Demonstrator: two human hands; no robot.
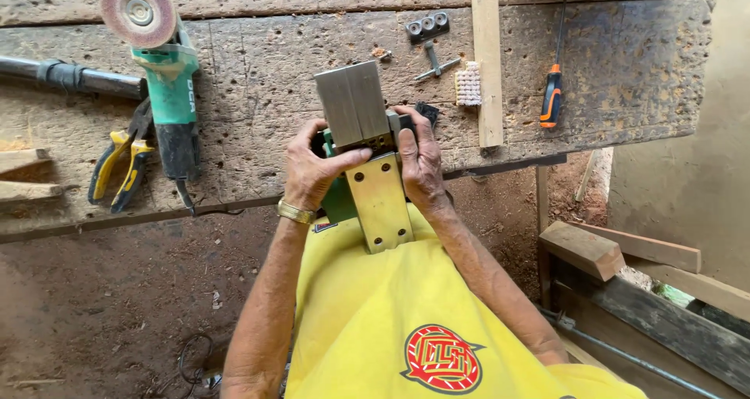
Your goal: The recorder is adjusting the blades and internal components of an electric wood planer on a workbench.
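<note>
Head view, looking down over a yellow shirt [406, 313] onto a scarred wooden workbench [258, 79]. At the bench's near edge an electric hand planer [367, 149], turned sole-up, is held against the person's body: its grey rear and front shoe plates point away and toward the wearer, and green housing shows beneath. The left hand [312, 169] is wrapped around the planer's left flank, thumb laid across the sole near the gap between the plates; the right hand [420, 161] is closed around the right flank, fingers curled over a black part there. Both hands thus grip the tool from either side, with the tool between them and touching both palms. Judged from this posture, the work in hand is inspection or adjustment at the cutter-drum opening; any further handling calls for keeping the body steady while a thumb or a tool reaches that slot. On the bench, well apart to the left, lie an angle grinder with a flap disc [160, 63] and yellow-handled pliers [117, 169]. Beyond the planer lie a wooden batten [488, 63], an orange-handled screwdriver [551, 94], a small white brush block [469, 83], a T-shaped wrench [434, 63] and a small metal bracket [428, 26].
</note>
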